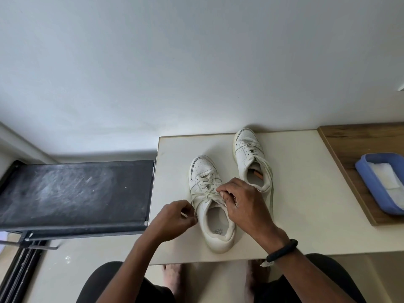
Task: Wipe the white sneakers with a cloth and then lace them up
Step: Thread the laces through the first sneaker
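Two white shoes sit on the counter (306, 204), the near shoe (215, 224) by the hands and the far shoe (249, 154) just behind it to the right. The left hand (177, 217) is curled and pinches a lace (205, 194) at the near shoe's left side, and the right hand (242, 204) pinches the lace over its top. A white cloth (384, 178) lies in a blue tray (371, 186) far to the right.

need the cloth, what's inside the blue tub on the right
A white cloth lies inside the blue tub. Anything under the cloth is covered; the tub's right side is out of frame.
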